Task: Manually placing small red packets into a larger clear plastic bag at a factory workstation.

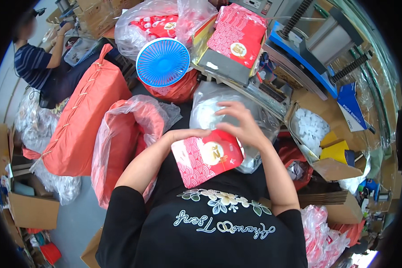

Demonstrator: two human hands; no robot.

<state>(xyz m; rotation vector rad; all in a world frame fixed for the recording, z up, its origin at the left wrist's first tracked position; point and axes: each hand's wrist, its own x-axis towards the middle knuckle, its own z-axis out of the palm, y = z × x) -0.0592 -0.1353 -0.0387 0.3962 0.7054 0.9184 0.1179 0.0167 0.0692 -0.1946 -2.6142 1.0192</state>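
Note:
A flat red and pink printed packet (204, 161) with a pale round emblem lies tilted in front of my chest. My left hand (187, 134) grips its upper left edge, the rest of its fingers hidden behind it. Over the upper right corner, my right hand (242, 126) has its fingers curved and spread apart, the thumb close to the packet's edge. Whether the thumb touches it I cannot tell. A clear plastic bag (204, 109) with pale contents lies just beyond both hands. Similar red packets (236, 38) are piled farther off on a machine's grey plate (222, 67).
A blue round fan (163, 62) stands ahead. At left are a tied red sack (85, 120) and an open plastic-lined red bag (116, 147). A blue-framed press (317, 49) and a box of white pieces (309, 127) are at right. Another person (35, 62) sits far left.

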